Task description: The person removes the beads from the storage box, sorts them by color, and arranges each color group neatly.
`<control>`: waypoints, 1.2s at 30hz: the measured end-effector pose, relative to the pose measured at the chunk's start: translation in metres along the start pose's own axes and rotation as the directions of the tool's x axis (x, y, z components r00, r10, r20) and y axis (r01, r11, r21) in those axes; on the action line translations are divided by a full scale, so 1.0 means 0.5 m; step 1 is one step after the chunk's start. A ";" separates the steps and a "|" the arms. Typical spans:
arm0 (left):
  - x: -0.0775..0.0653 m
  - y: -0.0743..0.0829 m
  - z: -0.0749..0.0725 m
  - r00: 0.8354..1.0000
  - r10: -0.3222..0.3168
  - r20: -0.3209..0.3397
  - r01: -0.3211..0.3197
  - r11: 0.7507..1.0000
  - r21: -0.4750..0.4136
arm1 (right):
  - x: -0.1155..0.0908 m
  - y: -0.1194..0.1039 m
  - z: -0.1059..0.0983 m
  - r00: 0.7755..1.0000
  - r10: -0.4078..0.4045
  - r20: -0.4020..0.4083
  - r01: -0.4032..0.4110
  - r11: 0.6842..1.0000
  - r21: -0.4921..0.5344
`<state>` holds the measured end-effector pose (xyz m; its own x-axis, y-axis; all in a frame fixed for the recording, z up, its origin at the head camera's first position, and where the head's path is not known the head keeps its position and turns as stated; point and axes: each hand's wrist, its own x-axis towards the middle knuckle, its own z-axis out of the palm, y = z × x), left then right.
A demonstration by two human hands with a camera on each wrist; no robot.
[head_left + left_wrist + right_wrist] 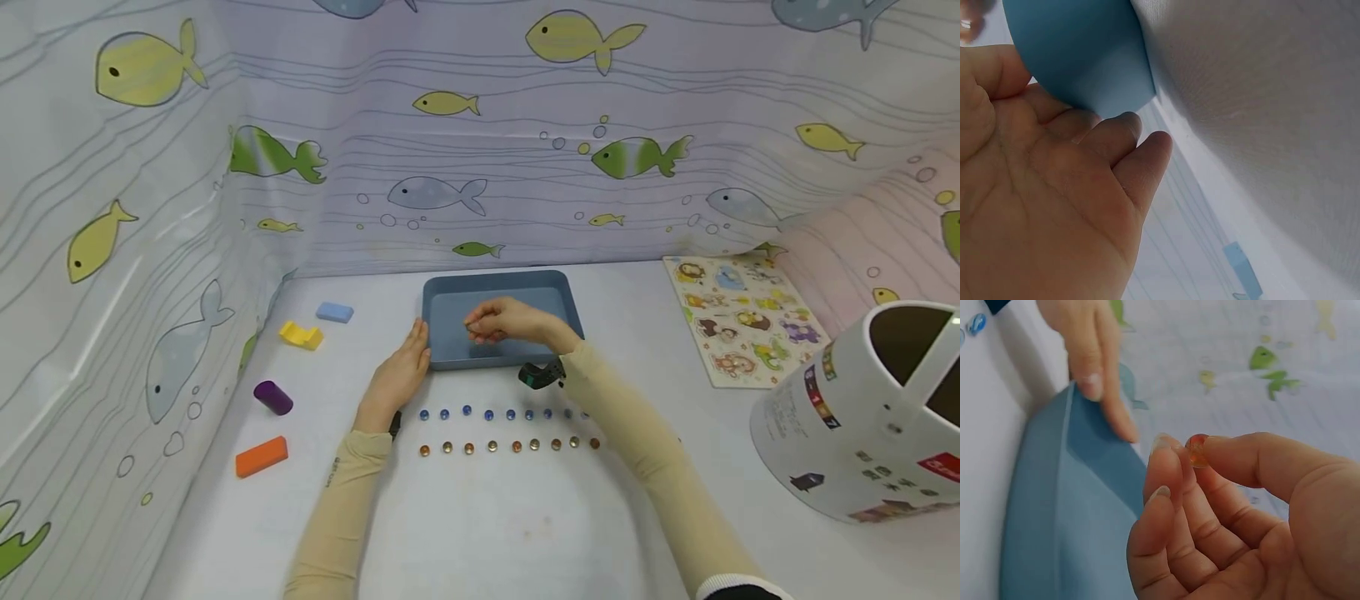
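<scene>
Over a blue-grey tray [442,283], my right hand [513,321] pinches a small orange glass bead [1197,453] between thumb and fingertips. The bead shows clear and reddish-orange in the right wrist view. My left hand [401,373] lies along the tray's left side, its fingers mostly straight and touching the wall [1085,56]. In front of the tray run two rows of small glass beads. Blue beads [489,415] form the nearer row to the tray, and amber and orange beads [516,447] the other. My right forearm covers the right end of the rows.
Loose blocks lie at left: a light blue block [334,312], a yellow curved block [302,336], a purple cylinder [273,397] and an orange block [262,457]. At right are an animal picture board [750,321] and a big white bucket-like container [825,433]. A fish-print curtain [525,183] rises behind.
</scene>
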<state>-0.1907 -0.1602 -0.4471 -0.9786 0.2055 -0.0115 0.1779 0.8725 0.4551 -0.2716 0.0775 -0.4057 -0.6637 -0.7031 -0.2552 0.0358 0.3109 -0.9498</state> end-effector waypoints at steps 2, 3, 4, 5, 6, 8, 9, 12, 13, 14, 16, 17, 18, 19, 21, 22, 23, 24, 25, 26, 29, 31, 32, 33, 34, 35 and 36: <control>0.000 0.000 -0.001 1.000 -0.005 0.007 0.005 1.000 0.003 | -0.033 -0.004 -0.018 1.000 -0.014 -0.015 0.014 1.000 0.008; 0.000 0.000 -0.001 1.000 -0.005 0.009 0.005 1.000 0.005 | -0.051 -0.005 -0.028 0.999 -0.020 -0.027 0.020 1.000 0.000; 0.000 0.000 -0.001 1.000 -0.006 0.009 0.006 1.000 0.006 | -0.070 -0.006 -0.036 0.999 -0.022 -0.040 0.022 1.000 -0.001; 0.000 0.001 -0.002 1.000 -0.006 0.009 0.006 1.000 0.006 | -0.089 -0.004 -0.045 0.998 -0.026 -0.053 0.026 1.000 -0.003; 0.000 0.001 -0.002 1.000 -0.003 0.008 0.003 1.000 0.007 | -0.108 -0.002 -0.055 0.997 -0.030 -0.069 0.030 1.000 -0.011; -0.001 0.001 -0.003 1.000 0.002 0.007 -0.002 1.000 0.007 | -0.148 0.006 -0.073 0.994 -0.047 -0.096 0.045 0.999 -0.031; -0.001 0.001 -0.003 1.000 0.004 0.006 -0.004 1.000 0.006 | -0.167 0.010 -0.082 0.992 -0.049 -0.114 0.046 0.998 -0.031; -0.001 0.000 -0.003 1.000 0.006 0.003 -0.006 1.000 0.009 | -0.221 0.030 -0.103 0.984 -0.052 -0.171 0.048 0.998 -0.029; -0.001 0.000 -0.003 1.000 0.005 0.003 -0.005 1.000 0.010 | -0.237 0.038 -0.108 0.981 -0.047 -0.189 0.044 0.999 -0.019; -0.001 -0.001 -0.004 1.000 0.006 0.003 -0.006 1.000 0.010 | -0.252 0.047 -0.113 0.978 -0.038 -0.207 0.038 0.999 -0.005; 0.000 -0.002 -0.003 1.000 0.005 0.004 -0.005 1.000 0.012 | -0.280 0.066 -0.120 0.971 -0.029 -0.237 0.030 1.000 0.000; 0.000 -0.002 -0.003 1.000 0.005 0.004 -0.005 1.000 0.012 | -0.295 0.075 -0.121 0.968 -0.023 -0.252 0.022 1.000 -0.007; 0.000 -0.002 -0.003 1.000 0.005 0.006 -0.005 1.000 0.009 | -0.311 0.084 -0.122 0.963 -0.012 -0.268 0.010 1.000 -0.007; 0.000 -0.002 -0.002 1.000 0.005 0.009 -0.005 1.000 0.004 | -0.327 0.093 -0.122 0.960 -0.008 -0.279 0.005 1.000 -0.009; 0.001 -0.001 -0.001 1.000 0.003 0.011 -0.003 1.000 -0.001 | -0.362 0.112 -0.123 0.951 0.006 -0.308 -0.014 1.000 -0.022; 0.001 -0.001 0.000 1.000 0.004 0.013 -0.004 1.000 0.000 | -0.380 0.123 -0.123 0.947 0.016 -0.322 -0.025 0.999 -0.022; 0.001 0.000 0.001 1.000 0.003 0.014 -0.003 1.000 -0.001 | -0.397 0.133 -0.123 0.942 0.029 -0.336 -0.036 0.999 -0.016; 0.002 0.000 0.001 1.000 0.002 0.014 -0.002 1.000 -0.001 | -0.413 0.145 -0.124 0.938 0.037 -0.345 -0.042 0.999 -0.007; 0.003 0.000 0.001 1.000 0.001 0.012 -0.001 1.000 -0.002 | -0.428 0.156 -0.124 0.935 0.042 -0.353 -0.046 0.999 0.000; 0.003 0.000 0.000 1.000 0.000 0.012 0.000 1.000 -0.003 | -0.442 0.168 -0.124 0.931 0.051 -0.361 -0.053 0.999 0.007; 0.004 -0.001 0.000 1.000 0.000 0.014 0.000 1.000 -0.005 | -0.481 0.197 -0.116 0.926 0.070 -0.372 -0.063 0.998 0.030; 0.005 -0.001 0.001 1.000 0.001 0.019 -0.001 1.000 -0.004 | -0.506 0.214 -0.106 0.923 0.078 -0.376 -0.068 0.997 0.041; 0.005 -0.001 0.001 1.000 0.002 0.022 -0.002 1.000 -0.001 | -0.518 0.222 -0.101 0.921 0.084 -0.379 -0.073 0.996 0.043; 0.006 -0.001 0.002 1.000 0.003 0.024 -0.003 1.000 -0.001 | -0.530 0.229 -0.094 0.918 0.092 -0.385 -0.083 0.996 0.039; 0.006 -0.001 0.003 1.000 0.003 0.027 -0.003 1.000 -0.001 | -0.541 0.237 -0.088 0.915 0.097 -0.391 -0.091 0.995 0.032; 0.006 -0.001 0.003 1.000 0.003 0.029 -0.003 1.000 -0.002 | -0.552 0.243 -0.082 0.909 0.113 -0.400 -0.108 0.994 0.035; 0.007 -0.001 0.004 1.000 0.005 0.031 -0.005 1.000 -0.002 | -0.563 0.250 -0.077 0.904 0.132 -0.407 -0.129 0.991 0.036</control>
<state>-0.1940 -0.1592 -0.4490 -0.9741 0.2231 -0.0364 0.1823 0.8707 0.4567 -0.1090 0.3389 -0.4457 -0.8994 -0.3336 -0.2825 0.1480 0.3758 -0.9148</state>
